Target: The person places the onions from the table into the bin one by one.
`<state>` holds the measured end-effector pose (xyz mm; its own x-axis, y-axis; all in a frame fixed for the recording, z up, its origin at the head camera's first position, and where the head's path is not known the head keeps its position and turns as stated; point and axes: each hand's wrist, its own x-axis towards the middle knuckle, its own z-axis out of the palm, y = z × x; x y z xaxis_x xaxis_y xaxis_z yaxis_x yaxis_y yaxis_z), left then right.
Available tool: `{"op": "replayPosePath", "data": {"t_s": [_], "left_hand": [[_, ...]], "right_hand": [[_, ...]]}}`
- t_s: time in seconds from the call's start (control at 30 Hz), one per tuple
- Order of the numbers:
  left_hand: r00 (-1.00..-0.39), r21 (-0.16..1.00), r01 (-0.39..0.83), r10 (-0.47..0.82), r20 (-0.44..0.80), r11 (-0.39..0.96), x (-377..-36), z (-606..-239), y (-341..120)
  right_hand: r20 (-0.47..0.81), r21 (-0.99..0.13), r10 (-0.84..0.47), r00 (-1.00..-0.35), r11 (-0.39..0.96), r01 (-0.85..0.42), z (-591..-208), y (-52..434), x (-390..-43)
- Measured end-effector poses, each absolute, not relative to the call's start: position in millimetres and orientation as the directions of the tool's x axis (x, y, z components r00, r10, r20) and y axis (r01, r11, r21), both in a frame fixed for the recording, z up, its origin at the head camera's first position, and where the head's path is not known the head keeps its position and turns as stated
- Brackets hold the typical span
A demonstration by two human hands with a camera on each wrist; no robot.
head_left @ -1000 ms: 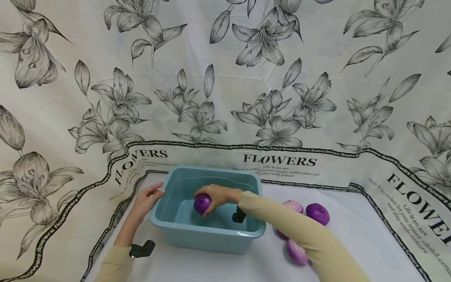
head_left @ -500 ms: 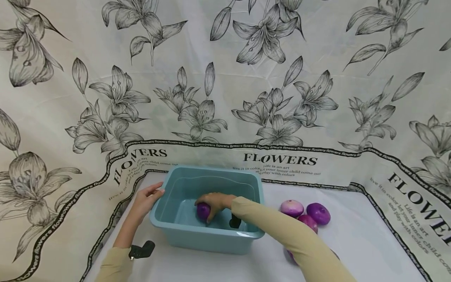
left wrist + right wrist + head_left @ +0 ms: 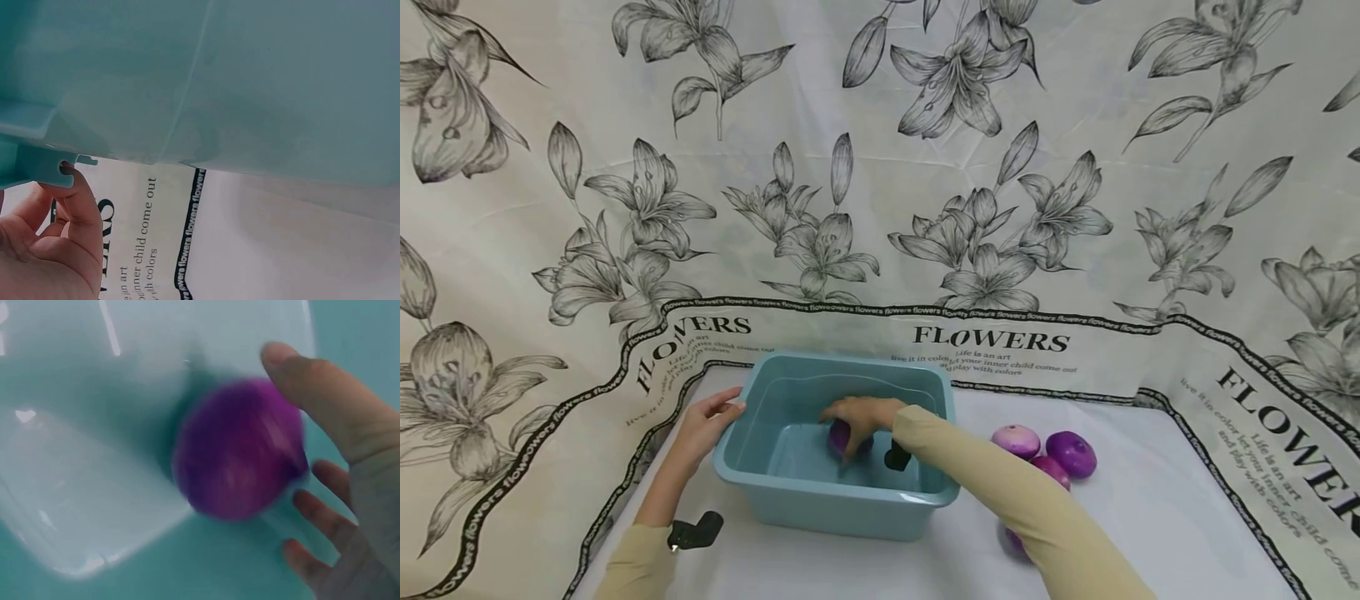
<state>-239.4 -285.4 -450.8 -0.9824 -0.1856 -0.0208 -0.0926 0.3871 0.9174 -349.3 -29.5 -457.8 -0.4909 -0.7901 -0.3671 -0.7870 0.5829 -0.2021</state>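
A teal plastic basin (image 3: 835, 485) stands on the white table. In the head view my left hand (image 3: 700, 429) holds its left rim; the left wrist view shows bent fingers of that hand (image 3: 59, 244) hooked at the rim's underside. Inside the basin my right hand (image 3: 863, 415) is over a purple onion (image 3: 838, 434), partly covering it. From the right wrist, the onion (image 3: 237, 456) lies on the basin floor, slightly blurred. The right hand's thumb and fingers are spread apart beside it, not closed round it; whether the thumb touches it I cannot tell.
Right of the basin lie a pale pink onion (image 3: 1017, 440), a purple onion (image 3: 1071, 455) and a reddish one (image 3: 1051, 470). Another purple onion (image 3: 1013, 546) is mostly hidden by the right sleeve (image 3: 1022, 500). Flower-printed cloth (image 3: 850, 250) rises behind and at the sides.
My right hand has lowered the onion to the basin floor and loosened its fingers from it. The onion has shifted slightly right in the basin. The left hand stays at the rim.
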Motion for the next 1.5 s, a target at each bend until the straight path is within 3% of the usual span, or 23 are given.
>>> {"op": "replayPosePath", "data": {"t_s": [0.4, 0.63, 0.8, 1.0, 1.27, 1.5], "left_hand": [[-0.985, 0.899, -0.093, -0.169, -0.021, 0.429, -237, -448, -285], [-0.987, 0.891, -0.088, -0.159, -0.017, 0.446, -238, -446, -285], [-0.984, 0.88, -0.116, -0.177, -0.037, 0.46, -236, -446, -287], [-0.98, 0.88, -0.131, -0.193, -0.046, 0.457, -237, -447, -286], [-0.98, 0.881, -0.139, -0.193, -0.056, 0.452, -236, -445, -281], [-0.982, 0.882, -0.137, -0.175, -0.063, 0.451, -232, -440, -279]], "right_hand": [[-0.493, -0.202, -0.748, -0.445, 0.596, -0.777, -401, -21, -339], [-0.459, -0.452, -0.817, -0.349, 0.553, -0.7, -374, 3, -336], [-0.359, -0.515, -0.88, -0.311, 0.465, -0.72, -363, 24, -327], [-0.211, -0.53, -0.912, -0.351, 0.409, -0.743, -351, 50, -311], [0.028, -0.466, -0.87, -0.492, 0.424, -0.777, -358, 100, -286], [0.374, -0.415, -0.756, -0.537, 0.381, -0.826, -380, 146, -275]]}}
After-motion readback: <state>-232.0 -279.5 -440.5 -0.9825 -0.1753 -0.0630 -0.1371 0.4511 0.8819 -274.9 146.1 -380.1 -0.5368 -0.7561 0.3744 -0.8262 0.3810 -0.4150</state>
